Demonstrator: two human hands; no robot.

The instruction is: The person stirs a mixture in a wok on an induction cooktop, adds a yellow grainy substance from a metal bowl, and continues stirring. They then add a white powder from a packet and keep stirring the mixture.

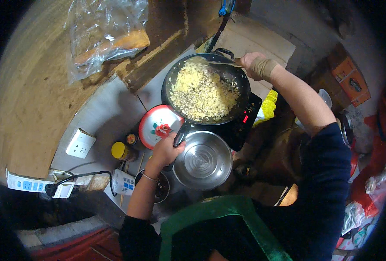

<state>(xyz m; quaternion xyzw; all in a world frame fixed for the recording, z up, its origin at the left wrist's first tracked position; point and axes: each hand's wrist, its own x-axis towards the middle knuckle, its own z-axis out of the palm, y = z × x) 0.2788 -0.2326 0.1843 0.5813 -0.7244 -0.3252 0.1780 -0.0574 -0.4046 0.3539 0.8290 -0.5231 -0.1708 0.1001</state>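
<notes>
A dark wok [245, 94] sits on a black induction cooker [238, 130] with lit red digits. Chopped yellow and whitish food [202, 94] with dark bits covers much of its inside. My left hand [166, 148] grips the wok's black handle [181, 133] at the near side. At the far right rim, my right hand [255, 65] is closed around the handle of a spatula [224, 63]; its blade reaches the food at the far left, partly blurred. A shiny metal basin [202, 160] stands below the wok, right of my left hand.
An enamel lid or plate with a red rim and painted rose [153, 117] lies left of the wok. Nearby stand a yellow-capped jar [119, 150], a smaller jar [131, 139] and a white container [122, 182]. A black cord [91, 174] runs to a power strip [26, 182].
</notes>
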